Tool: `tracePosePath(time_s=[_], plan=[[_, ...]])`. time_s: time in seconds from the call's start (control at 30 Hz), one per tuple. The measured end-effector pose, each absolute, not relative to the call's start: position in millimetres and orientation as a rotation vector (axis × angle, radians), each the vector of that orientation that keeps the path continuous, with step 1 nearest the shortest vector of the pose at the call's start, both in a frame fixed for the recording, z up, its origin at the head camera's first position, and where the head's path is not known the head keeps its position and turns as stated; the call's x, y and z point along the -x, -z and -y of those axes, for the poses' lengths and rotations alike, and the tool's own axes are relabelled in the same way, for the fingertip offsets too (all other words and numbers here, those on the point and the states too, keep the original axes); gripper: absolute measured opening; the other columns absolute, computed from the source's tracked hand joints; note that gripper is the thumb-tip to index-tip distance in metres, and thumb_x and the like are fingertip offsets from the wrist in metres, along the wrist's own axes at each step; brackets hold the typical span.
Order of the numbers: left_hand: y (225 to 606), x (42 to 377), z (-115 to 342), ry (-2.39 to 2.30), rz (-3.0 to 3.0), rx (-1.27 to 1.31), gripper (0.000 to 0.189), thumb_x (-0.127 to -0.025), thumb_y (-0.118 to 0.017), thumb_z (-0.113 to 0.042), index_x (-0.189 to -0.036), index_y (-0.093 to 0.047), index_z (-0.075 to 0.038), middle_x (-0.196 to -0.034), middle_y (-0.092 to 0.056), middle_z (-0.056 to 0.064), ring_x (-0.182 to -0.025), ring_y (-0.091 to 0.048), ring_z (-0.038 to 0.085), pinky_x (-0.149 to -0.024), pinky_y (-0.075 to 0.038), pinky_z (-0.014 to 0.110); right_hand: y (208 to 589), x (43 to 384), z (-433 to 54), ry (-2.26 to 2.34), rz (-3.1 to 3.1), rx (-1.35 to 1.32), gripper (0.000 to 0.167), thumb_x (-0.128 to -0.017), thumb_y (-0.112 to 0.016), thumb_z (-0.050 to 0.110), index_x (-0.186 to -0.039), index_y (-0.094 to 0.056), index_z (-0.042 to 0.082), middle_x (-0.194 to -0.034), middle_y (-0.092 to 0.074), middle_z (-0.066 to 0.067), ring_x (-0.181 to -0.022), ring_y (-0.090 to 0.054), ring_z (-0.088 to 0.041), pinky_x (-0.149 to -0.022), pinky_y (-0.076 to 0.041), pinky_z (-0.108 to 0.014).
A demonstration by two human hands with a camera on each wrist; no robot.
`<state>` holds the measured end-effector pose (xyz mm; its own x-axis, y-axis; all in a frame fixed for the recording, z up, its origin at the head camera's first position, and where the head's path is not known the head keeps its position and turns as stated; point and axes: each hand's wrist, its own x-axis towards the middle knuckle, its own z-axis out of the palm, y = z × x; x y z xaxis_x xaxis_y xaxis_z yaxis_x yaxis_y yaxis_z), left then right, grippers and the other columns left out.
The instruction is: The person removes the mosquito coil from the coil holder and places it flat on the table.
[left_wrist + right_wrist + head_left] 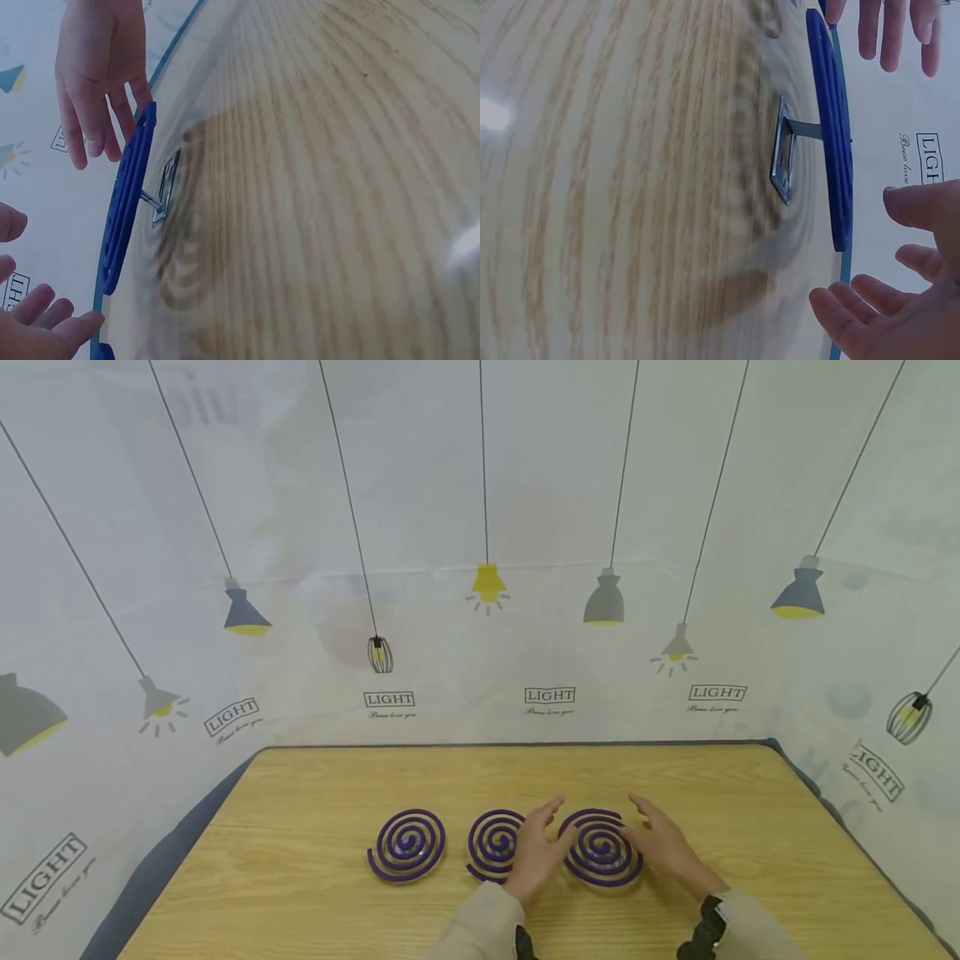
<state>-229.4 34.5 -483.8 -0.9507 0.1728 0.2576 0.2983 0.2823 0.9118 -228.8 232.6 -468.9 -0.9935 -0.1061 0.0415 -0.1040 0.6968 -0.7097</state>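
Three purple mosquito coils lie in a row on the wooden table. My hands are on either side of the right-hand coil, fingers spread and loosely bent. The left hand is at its left edge, partly covering the middle coil; the right hand is at its right edge. Neither hand grips anything; whether a fingertip touches the coil cannot be told. Seen edge-on in the right wrist view, this coil sits raised on a small metal stand. The left coil lies apart from both hands.
The wooden table extends around the coils, with a dark blue edge along its back and sides. Behind and beside it hang white sheets printed with lamps and the word LIGHT.
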Motion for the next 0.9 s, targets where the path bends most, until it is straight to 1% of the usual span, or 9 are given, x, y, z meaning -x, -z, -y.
tracePosePath(time_s=[0.1, 0.23, 0.4, 0.63, 0.9], plan=[[486, 228, -37, 1.71, 2.458, 0.455, 0.043, -0.085, -0.057, -0.018, -0.126, -0.048, -0.008, -0.124, -0.049, 0.012, -0.112, -0.046, 0.032, -0.09, -0.041, 0.042, 472, 229, -234, 1.254, -2.858, 0.138, 0.055, -0.088, -0.052, 0.011, -0.133, -0.026, -0.007, -0.127, -0.03, -0.038, -0.108, -0.04, -0.051, -0.084, -0.042, -0.053], [487, 226, -41, 1.727, 2.466, 0.438, 0.046, -0.085, -0.057, -0.018, -0.128, -0.046, -0.006, -0.127, -0.047, 0.011, -0.117, -0.041, 0.03, -0.096, -0.035, 0.043, 475, 229, -235, 1.299, -2.841, 0.124, 0.053, -0.088, -0.051, 0.01, -0.132, -0.027, -0.008, -0.124, -0.032, -0.039, -0.104, -0.044, -0.05, -0.08, -0.046, -0.049], [487, 220, -45, 1.784, 2.504, 0.394, 0.051, -0.084, -0.057, -0.02, -0.13, -0.041, -0.005, -0.131, -0.042, 0.012, -0.121, -0.036, 0.031, -0.099, -0.03, 0.046, 478, 230, -235, 1.338, -2.823, 0.096, 0.049, -0.089, -0.05, 0.009, -0.129, -0.031, -0.01, -0.12, -0.04, -0.038, -0.103, -0.045, -0.049, -0.081, -0.046, -0.047], [491, 219, -47, 1.795, 2.517, 0.357, 0.053, -0.084, -0.058, -0.021, -0.131, -0.04, -0.004, -0.131, -0.042, 0.014, -0.12, -0.037, 0.032, -0.099, -0.03, 0.046, 483, 232, -234, 1.406, -2.841, 0.093, 0.041, -0.086, -0.052, 0.004, -0.121, -0.04, -0.014, -0.105, -0.053, -0.032, -0.095, -0.053, -0.044, -0.079, -0.047, -0.045], [494, 220, -48, 1.879, 2.507, 0.296, 0.057, -0.083, -0.059, -0.022, -0.132, -0.037, -0.004, -0.131, -0.041, 0.016, -0.12, -0.037, 0.033, -0.099, -0.029, 0.046, 486, 231, -232, 1.461, -2.804, 0.002, 0.038, -0.087, -0.051, 0.004, -0.119, -0.044, -0.015, -0.106, -0.053, -0.032, -0.096, -0.054, -0.04, -0.081, -0.046, -0.044]])
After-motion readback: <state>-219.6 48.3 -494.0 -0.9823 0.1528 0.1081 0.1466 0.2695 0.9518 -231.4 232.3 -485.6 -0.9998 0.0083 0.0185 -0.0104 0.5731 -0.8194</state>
